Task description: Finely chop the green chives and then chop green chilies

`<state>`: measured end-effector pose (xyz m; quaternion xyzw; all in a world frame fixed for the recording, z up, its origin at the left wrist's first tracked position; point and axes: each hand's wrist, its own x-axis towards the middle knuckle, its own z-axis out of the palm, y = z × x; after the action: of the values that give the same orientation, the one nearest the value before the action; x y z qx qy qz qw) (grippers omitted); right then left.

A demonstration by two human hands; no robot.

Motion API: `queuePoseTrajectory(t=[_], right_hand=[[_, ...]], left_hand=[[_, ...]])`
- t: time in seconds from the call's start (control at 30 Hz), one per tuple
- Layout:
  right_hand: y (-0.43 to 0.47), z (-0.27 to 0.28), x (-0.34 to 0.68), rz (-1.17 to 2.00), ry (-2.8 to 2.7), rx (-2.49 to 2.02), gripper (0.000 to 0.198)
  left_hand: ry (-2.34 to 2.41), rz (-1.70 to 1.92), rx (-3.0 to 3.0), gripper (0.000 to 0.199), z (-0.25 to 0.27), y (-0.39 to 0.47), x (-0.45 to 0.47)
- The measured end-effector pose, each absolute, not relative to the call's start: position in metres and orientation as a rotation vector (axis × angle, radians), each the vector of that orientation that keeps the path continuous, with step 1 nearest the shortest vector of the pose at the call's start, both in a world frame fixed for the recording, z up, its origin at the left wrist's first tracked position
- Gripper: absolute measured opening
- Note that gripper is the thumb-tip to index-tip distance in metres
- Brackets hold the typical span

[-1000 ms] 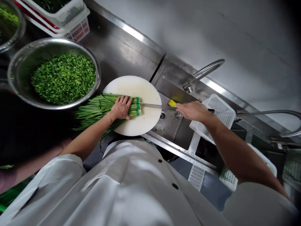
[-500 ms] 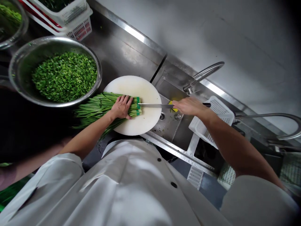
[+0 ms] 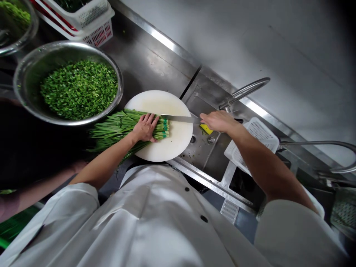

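Note:
A bundle of long green chives (image 3: 118,128) lies on a round white cutting board (image 3: 178,144), its pale stem ends to the right and bound with green bands (image 3: 165,128). Over the stems, just left of the bands, my left hand (image 3: 145,128) grips the bundle from above, fingers on the far side and thumb on the near side. My right hand (image 3: 218,121) is closed round the dark handle of a long knife (image 3: 180,118). The blade points left, with its tip at the far edge of the bundle by the upper band. Whether the edge touches the stems I cannot tell.
A large steel bowl (image 3: 121,85) of chopped greens (image 3: 80,89) stands at left, white baskets (image 3: 97,33) behind it. At right are a sink (image 3: 200,155) with a yellow sponge (image 3: 206,128), faucets and a white basket (image 3: 257,135). Another person's arm (image 3: 41,196) reaches in at left.
The knife has moved slightly left and away from me, from the middle of the banded ends to their far side. My left hand still holds the chives. The view has shifted a little.

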<state>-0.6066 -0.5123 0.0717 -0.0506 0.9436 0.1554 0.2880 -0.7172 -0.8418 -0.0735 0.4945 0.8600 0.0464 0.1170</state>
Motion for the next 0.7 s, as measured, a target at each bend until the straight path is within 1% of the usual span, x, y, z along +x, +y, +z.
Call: queuePoseTrajectory(t=[0.17, 0.27, 0.4, 0.53, 0.6, 0.7], right_hand=[[-0.471, 0.09, -0.599, 0.44, 2.472, -0.068, 0.044], [-0.476, 0.081, -0.614, 0.419, 2.614, 0.012, 0.046], [-0.523, 0.023, -0.661, 0.248, 2.826, -0.045, 0.046], [-0.566, -0.044, -0.69, 0.04, 2.854, -0.162, 0.051], [-0.576, -0.064, -0.69, -0.04, 2.859, -0.165, 0.05], [-0.584, -0.076, -0.682, -0.208, 2.925, -0.172, 0.043]], left_hand=[[2.512, 0.16, 1.457, 0.127, -0.075, -0.842, -0.718], [2.517, 0.123, 1.456, 0.128, -0.076, -0.842, -0.718], [2.492, 0.096, 1.437, 0.13, -0.075, -0.841, -0.718], [2.486, 0.109, 1.436, 0.13, -0.073, -0.841, -0.716], [2.491, 0.114, 1.434, 0.13, -0.073, -0.841, -0.716], [2.476, 0.116, 1.435, 0.131, -0.073, -0.842, -0.716]])
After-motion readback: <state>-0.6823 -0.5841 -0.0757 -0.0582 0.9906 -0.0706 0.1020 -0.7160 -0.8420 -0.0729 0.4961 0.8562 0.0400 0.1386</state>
